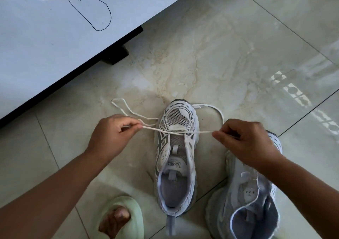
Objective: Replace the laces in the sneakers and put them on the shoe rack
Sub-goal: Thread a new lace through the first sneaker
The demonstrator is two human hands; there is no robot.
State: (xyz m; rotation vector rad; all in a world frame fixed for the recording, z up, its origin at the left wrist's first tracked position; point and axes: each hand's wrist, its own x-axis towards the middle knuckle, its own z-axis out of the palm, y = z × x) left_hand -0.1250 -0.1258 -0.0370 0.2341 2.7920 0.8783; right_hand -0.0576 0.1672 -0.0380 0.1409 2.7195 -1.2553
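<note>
A: so how did the sneaker (pixel 175 152) look?

B: white and grey mesh one, stood upright on the floor tiles with its toe pointing away. Tongue was up, opening wide, most eyelets bare.

A: and the lace (pixel 183 132)?

B: white, only threaded through the row nearest the toe. It ran taut out to both sides, then each loose end looped back on the floor beside the toe.

A: the other one?

B: second sneaker (pixel 256 209) sat just right of it, same colours, partly hidden, I couldn't see any lace in it.
</note>
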